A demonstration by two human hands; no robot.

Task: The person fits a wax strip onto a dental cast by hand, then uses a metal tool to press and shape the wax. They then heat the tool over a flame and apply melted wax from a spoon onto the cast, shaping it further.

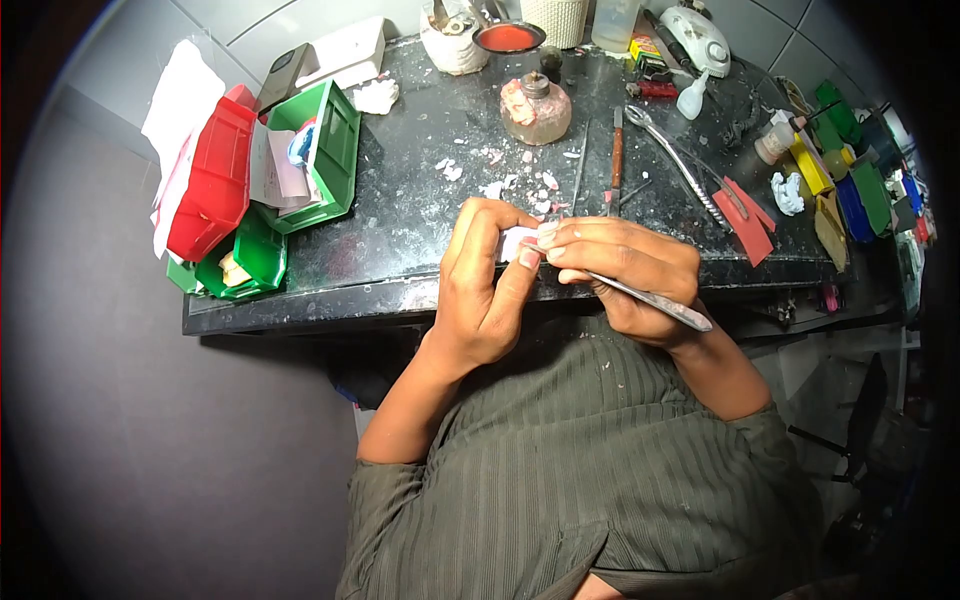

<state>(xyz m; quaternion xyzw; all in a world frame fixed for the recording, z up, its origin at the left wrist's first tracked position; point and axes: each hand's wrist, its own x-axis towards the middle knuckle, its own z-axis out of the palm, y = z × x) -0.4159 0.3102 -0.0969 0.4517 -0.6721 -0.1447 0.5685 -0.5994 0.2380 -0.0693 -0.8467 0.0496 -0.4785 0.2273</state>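
My left hand [478, 285] is closed around a small white and pink piece [514, 243], held at the table's front edge. Most of that piece is covered by my fingers. In my right hand [635, 265] is a slim metal carving tool [660, 303], its broad flat end pointing down to the right. The tool's other end meets the piece between my fingertips, where the exact contact is hidden. Just beyond my hands, white and pink scraps [492, 188] lie scattered on the black tabletop [410, 200].
A glass spirit lamp [537, 115] stands behind my hands. Right of it lie a wooden-handled knife [616, 155], a twisted metal tool [680, 165] and pink wax sheets [745, 222]. Red [212, 185] and green bins [335, 155] are at left; a red-filled bowl [508, 38] is at the back.
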